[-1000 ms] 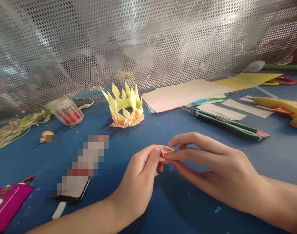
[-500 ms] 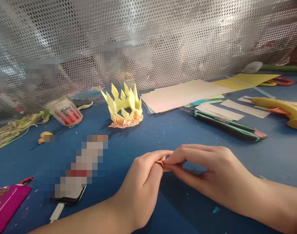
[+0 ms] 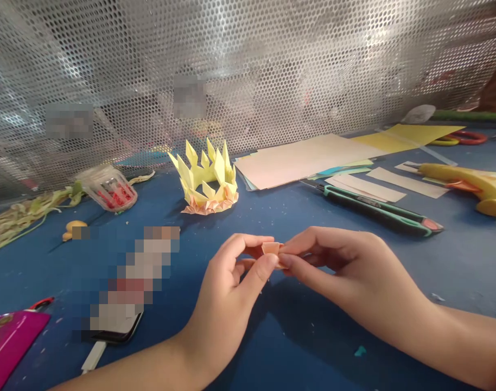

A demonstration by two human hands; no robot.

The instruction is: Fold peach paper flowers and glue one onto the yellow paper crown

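Note:
Between my fingertips is a small folded piece of peach paper [image 3: 271, 248], held above the blue table. My left hand [image 3: 231, 293] pinches it from the left, thumb on its near face. From the right, my right hand [image 3: 345, 266] grips its other edge between thumb and fingers. Part of the paper is hidden behind the fingers. Beyond my hands stands a yellow folded-paper crown [image 3: 209, 184] with pointed tips and a ruffled peach base.
A utility knife [image 3: 378, 209] lies right of centre, its tip pointing left. Behind it are paper strips [image 3: 408, 182], paper sheets [image 3: 309, 160] and a yellow-handled tool [image 3: 471, 179]. Leftward are a clear cup [image 3: 112, 187], a phone [image 3: 126, 326] with cable and a magenta packet [image 3: 16, 342]. Perforated metal [image 3: 272, 70] borders the back.
Both hands have risen slightly. My left fingers have opened outward from a tight curl, and more of the peach paper shows, with a flat flap standing up.

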